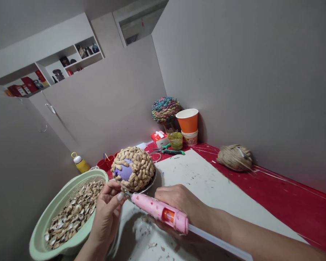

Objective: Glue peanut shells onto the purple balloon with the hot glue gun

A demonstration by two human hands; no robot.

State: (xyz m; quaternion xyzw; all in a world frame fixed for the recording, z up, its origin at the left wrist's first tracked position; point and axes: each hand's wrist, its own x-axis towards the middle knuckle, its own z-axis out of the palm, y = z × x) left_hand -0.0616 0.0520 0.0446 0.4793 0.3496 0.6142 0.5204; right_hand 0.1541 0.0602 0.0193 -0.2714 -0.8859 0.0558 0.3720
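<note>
My right hand grips a pink hot glue gun, its nozzle pointing left. A long translucent glue stick sticks out of its back end. At the nozzle tip, my left hand pinches a small piece, apparently a peanut shell, partly covered by the fingers. Just beyond sits a purple balloon largely covered with peanut shells, resting in a metal bowl. A bare purple patch faces me. To the left, a pale green colander contains many loose peanut shells.
Pliers, a green-yellow tub, an orange paper cup and a colourful shell-covered ball stand at the back. A twine ball lies right, a yellow bottle left. Scraps litter the white board.
</note>
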